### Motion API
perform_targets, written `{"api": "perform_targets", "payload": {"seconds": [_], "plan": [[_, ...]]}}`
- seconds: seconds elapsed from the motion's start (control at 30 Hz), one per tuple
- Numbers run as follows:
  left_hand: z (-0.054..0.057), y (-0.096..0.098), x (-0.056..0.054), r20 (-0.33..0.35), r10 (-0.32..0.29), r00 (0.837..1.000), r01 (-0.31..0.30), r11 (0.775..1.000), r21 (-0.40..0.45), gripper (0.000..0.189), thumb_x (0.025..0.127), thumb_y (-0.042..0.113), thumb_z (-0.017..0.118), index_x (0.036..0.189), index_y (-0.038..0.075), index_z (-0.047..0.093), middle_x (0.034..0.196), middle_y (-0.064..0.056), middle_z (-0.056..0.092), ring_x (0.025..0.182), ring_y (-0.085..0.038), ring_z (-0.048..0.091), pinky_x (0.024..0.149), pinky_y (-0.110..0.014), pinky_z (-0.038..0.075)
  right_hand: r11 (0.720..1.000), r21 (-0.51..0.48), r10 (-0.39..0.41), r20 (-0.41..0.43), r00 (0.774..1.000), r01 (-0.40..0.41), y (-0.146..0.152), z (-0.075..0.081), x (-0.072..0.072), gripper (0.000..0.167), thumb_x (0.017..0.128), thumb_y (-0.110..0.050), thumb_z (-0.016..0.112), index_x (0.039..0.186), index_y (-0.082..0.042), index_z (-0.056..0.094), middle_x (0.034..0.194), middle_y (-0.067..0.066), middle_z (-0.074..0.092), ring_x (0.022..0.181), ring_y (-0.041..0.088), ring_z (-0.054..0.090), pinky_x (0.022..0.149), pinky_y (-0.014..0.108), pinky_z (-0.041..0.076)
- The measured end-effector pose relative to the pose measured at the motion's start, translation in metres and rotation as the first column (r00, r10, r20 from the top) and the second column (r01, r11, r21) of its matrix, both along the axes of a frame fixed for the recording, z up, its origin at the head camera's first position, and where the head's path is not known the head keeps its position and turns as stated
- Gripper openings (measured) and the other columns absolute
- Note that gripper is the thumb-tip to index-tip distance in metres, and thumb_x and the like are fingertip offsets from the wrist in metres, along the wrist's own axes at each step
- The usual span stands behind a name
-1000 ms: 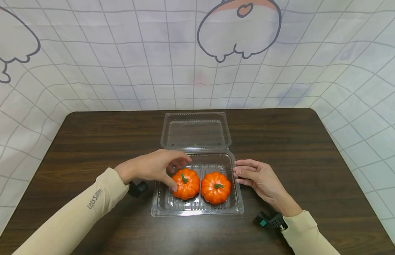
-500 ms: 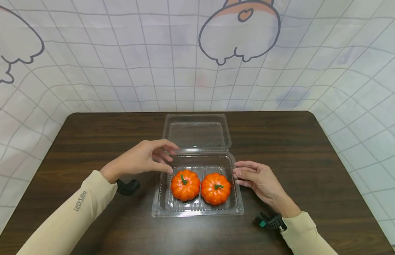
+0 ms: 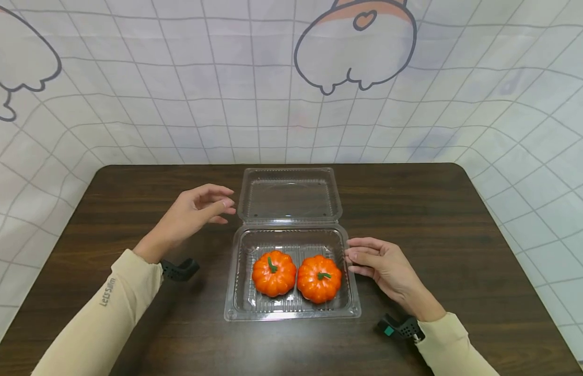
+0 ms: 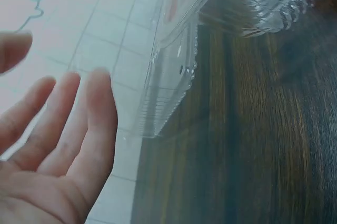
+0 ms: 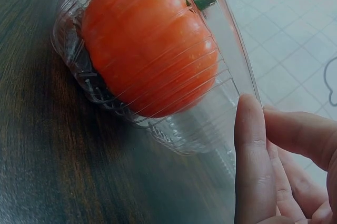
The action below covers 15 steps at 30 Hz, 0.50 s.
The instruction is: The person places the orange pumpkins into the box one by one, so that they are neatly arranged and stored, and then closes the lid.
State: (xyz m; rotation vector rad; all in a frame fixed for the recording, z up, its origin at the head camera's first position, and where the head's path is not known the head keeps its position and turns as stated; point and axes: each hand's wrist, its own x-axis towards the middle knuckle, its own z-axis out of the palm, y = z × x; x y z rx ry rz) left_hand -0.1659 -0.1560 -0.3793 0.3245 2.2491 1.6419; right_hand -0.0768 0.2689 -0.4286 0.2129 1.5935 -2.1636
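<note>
A clear plastic clamshell container (image 3: pixel 291 315) lies on the table, its lid (image 3: pixel 291 196) folded back away from the person. Inside sit two small orange pumpkins with green stems, a left pumpkin (image 3: pixel 274 274) and a right pumpkin (image 3: pixel 318 280), side by side. My left hand (image 3: pixel 193 211) hovers just left of the lid, fingers loosely bent and holding nothing; the left wrist view shows a gap between it and the lid (image 4: pixel 171 87). My right hand (image 3: pixel 387 269) pinches the container's right rim between thumb and finger, seen close in the right wrist view beside the pumpkin (image 5: pixel 147 45).
The dark wood-grain table (image 3: pixel 414 203) has rounded far corners. A white cloth (image 3: pixel 202 78) with a grey grid and cartoon drawings hangs behind and along both sides. Black bands with small devices sit on both wrists.
My left hand has left the left pumpkin and moved up and to the left, out of the container to beside the lid. The right hand stays at the rim, and the pumpkins have not moved.
</note>
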Motion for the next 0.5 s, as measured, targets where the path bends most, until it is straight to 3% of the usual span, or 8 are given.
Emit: {"api": "perform_targets", "payload": {"seconds": [0.1, 0.23, 0.5], "plan": [[-0.007, -0.001, -0.004, 0.047, 0.066, 0.997, -0.069, 0.995, 0.069, 0.04, 0.103, 0.03, 0.065, 0.136, 0.008, 0.058, 0.13, -0.009, 0.066, 0.109, -0.008, 0.073, 0.093, -0.034, 0.064, 1.0, 0.006, 0.004, -0.001, 1.0, -0.004, 0.001, 0.0, 0.0, 0.023, 0.096, 0.001, 0.069, 0.117, -0.01, 0.069, 0.099, -0.001, 0.08, 0.088, 0.013, 0.079, 0.082, 0.027, 0.065], [-0.017, -0.003, -0.01, 0.099, 0.129, 0.987, -0.14, 0.984, 0.114, 0.043, 0.104, 0.033, 0.063, 0.138, 0.008, 0.055, 0.122, 0.0, 0.066, 0.112, -0.012, 0.073, 0.092, -0.027, 0.063, 1.0, 0.008, 0.008, 0.0, 1.0, -0.008, 0.001, 0.0, -0.001, 0.024, 0.096, 0.001, 0.069, 0.117, -0.009, 0.069, 0.1, -0.001, 0.08, 0.089, 0.012, 0.079, 0.082, 0.027, 0.065], [-0.038, -0.002, -0.022, 0.228, 0.203, 0.952, -0.238, 0.961, 0.139, 0.065, 0.104, 0.035, 0.063, 0.155, 0.002, 0.038, 0.139, -0.019, 0.056, 0.109, -0.012, 0.075, 0.094, -0.031, 0.063, 1.0, 0.01, 0.004, 0.006, 1.0, -0.004, 0.001, -0.001, -0.001, 0.023, 0.095, 0.001, 0.07, 0.116, -0.01, 0.07, 0.099, -0.001, 0.08, 0.089, 0.012, 0.079, 0.081, 0.027, 0.065]]}}
